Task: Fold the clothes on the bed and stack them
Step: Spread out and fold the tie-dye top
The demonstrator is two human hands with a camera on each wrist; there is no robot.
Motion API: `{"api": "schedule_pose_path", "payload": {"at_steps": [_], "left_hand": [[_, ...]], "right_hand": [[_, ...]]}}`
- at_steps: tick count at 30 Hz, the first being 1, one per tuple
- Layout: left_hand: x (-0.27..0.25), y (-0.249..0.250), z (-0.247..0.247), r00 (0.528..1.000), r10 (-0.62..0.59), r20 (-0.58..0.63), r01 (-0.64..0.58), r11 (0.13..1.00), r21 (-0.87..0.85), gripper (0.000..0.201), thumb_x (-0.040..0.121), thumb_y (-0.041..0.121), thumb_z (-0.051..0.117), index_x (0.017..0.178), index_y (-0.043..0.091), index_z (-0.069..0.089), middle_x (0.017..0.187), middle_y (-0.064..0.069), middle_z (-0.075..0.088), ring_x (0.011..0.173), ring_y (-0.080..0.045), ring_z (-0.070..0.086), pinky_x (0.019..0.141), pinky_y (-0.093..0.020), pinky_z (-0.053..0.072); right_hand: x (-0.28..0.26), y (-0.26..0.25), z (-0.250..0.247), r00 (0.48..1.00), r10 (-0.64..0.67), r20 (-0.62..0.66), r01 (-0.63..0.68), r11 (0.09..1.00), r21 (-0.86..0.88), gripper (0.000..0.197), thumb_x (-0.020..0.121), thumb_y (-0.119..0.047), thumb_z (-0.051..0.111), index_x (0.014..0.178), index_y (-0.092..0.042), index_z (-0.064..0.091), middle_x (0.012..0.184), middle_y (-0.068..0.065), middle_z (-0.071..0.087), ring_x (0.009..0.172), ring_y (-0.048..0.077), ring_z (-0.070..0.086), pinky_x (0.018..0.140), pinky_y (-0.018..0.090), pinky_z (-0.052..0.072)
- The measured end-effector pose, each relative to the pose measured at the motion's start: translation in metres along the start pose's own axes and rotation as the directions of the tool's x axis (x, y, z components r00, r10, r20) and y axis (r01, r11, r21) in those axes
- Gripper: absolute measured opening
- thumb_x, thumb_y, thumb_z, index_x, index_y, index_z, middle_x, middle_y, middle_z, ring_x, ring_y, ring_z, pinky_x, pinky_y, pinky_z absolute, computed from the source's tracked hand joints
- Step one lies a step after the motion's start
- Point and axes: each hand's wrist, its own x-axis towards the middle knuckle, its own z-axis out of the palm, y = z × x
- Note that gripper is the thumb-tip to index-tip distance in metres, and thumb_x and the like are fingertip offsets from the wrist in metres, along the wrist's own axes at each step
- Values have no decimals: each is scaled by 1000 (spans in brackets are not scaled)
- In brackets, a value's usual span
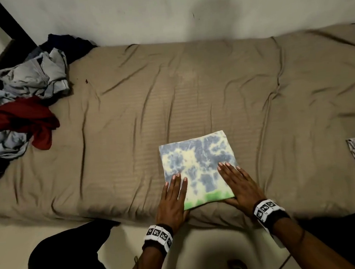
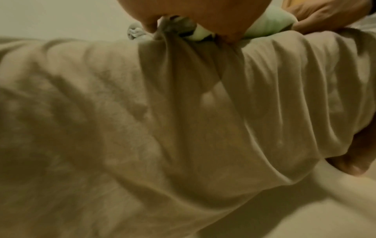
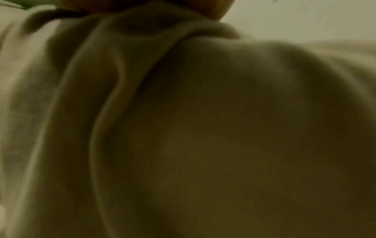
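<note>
Head view: a folded shirt [image 1: 198, 169] lies on the bed [image 1: 127, 108]. The left hand [image 1: 173, 200] lies flat at its 7 o'clock corner, the right hand [image 1: 239, 183] flat at 5 o'clock. Left wrist view: the shirt's green edge [image 2: 270, 24] shows at 12 o'clock. Right wrist view: blurred bedsheet [image 3: 203, 128].

Person, seen from above: bare forearms, no sleeves in sight. Left wrist band [image 1: 159, 236] and right wrist band [image 1: 268, 211]: each a dark strap carrying a row of white square tags printed with black block-pattern markers, the tags set side by side around the wrist. Legs: dark clothing [image 1: 69, 259] covers the left knee, with a like dark mass at the lower right edge.
</note>
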Motion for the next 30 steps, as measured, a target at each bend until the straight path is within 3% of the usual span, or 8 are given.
{"api": "schedule_pose_path", "payload": {"at_steps": [4,8,11,17,21,23,26,30], "left_hand": [[2,-4,-3,999,-26,-47,16,980,-199,102,61,12,74,155,4,34,162,-20,30,151,-32,28,123,-39,19],[11,-7,-31,976,-168,-136,106,920,-376,80,55,3,67,135,8,60,135,-16,65,121,-31,64,107,-31,45],[19,-14,-80,941,-300,-158,194,859,-474,59,62,17,66,120,19,70,110,-5,77,96,-30,74,79,-33,57],[36,-19,-181,815,-447,-369,156,782,-603,34,80,11,82,111,16,67,72,13,65,68,-5,63,63,-9,41],[59,-33,-191,794,-571,-209,162,530,-832,39,73,35,81,109,22,71,83,6,77,79,-3,73,71,-24,56],[78,-43,-174,793,-589,-153,226,519,-824,41,72,41,79,108,22,72,84,5,79,81,-7,75,75,-30,59],[103,-54,-135,761,-648,16,401,451,-797,36,77,37,85,106,20,73,83,-1,78,83,-19,75,76,-36,60],[107,-61,-81,710,-667,225,652,502,-569,37,91,50,68,92,13,68,93,-12,74,95,-33,69,74,-34,50]], "right_hand": [[-3,9,-8,1000,5,15,-7,993,118,100,72,-20,65,161,-15,18,169,0,13,156,18,10,124,31,14],[15,8,-22,992,112,-61,-97,974,206,93,45,-4,61,137,-20,60,141,3,60,125,25,61,104,27,30],[33,12,-63,974,206,-99,-161,926,342,53,58,-17,63,108,-32,74,105,-7,77,93,27,72,89,27,39],[59,15,-171,977,204,-63,-80,622,779,19,81,-13,79,96,-6,69,85,4,73,77,13,67,68,29,53],[78,20,-190,964,265,32,-121,327,937,22,90,4,68,109,0,58,77,-2,72,64,7,66,52,20,47],[90,25,-174,946,318,68,-173,314,934,23,93,3,66,110,-4,53,72,-3,70,55,4,62,44,18,43],[106,38,-122,900,405,164,-290,273,917,33,92,-5,70,118,-3,50,95,16,68,67,11,68,56,25,54],[101,40,-60,738,594,321,-415,23,910,41,92,-25,74,117,2,56,90,8,70,72,16,68,56,24,55]]}}
